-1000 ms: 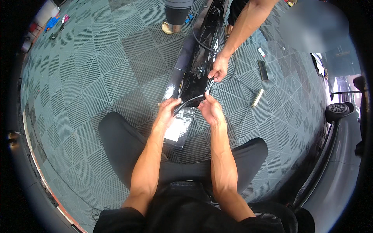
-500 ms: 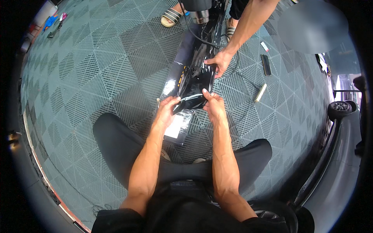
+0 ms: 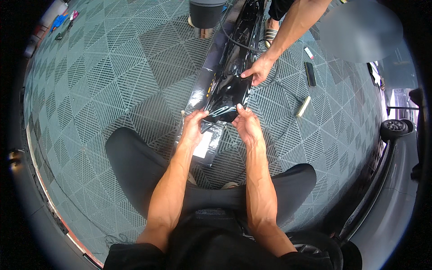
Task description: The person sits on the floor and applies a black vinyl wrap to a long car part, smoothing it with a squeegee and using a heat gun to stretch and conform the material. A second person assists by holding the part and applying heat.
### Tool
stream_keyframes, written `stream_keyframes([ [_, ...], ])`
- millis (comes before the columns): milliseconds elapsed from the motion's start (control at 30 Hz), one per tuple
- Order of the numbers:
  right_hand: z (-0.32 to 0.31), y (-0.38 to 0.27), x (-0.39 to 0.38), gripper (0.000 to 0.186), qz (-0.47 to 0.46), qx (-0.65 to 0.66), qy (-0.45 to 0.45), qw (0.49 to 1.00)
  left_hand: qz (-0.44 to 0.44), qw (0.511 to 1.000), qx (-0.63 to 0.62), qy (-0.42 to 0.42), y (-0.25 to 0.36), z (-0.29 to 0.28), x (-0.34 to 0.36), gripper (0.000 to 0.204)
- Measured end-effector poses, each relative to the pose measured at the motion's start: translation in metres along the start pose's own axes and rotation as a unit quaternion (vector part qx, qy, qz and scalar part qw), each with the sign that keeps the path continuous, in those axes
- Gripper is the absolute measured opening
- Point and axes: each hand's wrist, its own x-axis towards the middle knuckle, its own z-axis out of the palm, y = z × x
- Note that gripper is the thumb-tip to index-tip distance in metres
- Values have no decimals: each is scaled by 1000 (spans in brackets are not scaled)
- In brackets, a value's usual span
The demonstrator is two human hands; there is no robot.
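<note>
A glossy black film (image 3: 228, 94) stretches away from me along a long, narrow dark piece. My left hand (image 3: 193, 127) pinches its near left corner between thumb and fingers. The near right corner is gripped by my right hand (image 3: 248, 127), thumb on top. Between my hands the near edge is pulled taut, with bright ripples in it. A co-worker's hand (image 3: 260, 69) presses the film's right side farther up. Left of the film hangs a heat gun (image 3: 208, 15), black with a metal nozzle; whoever holds it is out of view.
Beneath the film lies a long, plastic-wrapped dark box (image 3: 198, 96) with a white label (image 3: 203, 146). To the right, on the patterned floor tiles, are a dark flat block (image 3: 310, 74) and a pale brush-like block (image 3: 303, 107). A cable (image 3: 238, 46) crosses the film. A car (image 3: 387, 193) stands far right.
The heat gun has swung left, off the film, and lower in view. The film between my hands and the co-worker's hand looks smoother. My hands have barely shifted.
</note>
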Motion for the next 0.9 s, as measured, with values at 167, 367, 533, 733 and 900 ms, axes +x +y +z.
stream_keyframes([
  [167, -6, 3, 0, 21, -19, 39, -48, 998, 13, 1000, -5, 26, -5, 3, -2, 9],
  [367, 1, 2, -4, 26, -26, 46, -35, 998, 34, 999, -8, 35, -15, 2, 2, 3],
  [533, 4, -4, -7, 27, -18, 39, -52, 998, -14, 999, 3, 47, -8, 3, 2, 7],
  [733, 12, -4, -12, 34, -17, 36, -10, 999, -65, 994, 81, 40, 17, 5, 2, 15],
  [900, 12, -2, -13, 29, -30, 59, -34, 997, -32, 994, 101, 10, 24, 3, -1, 6],
])
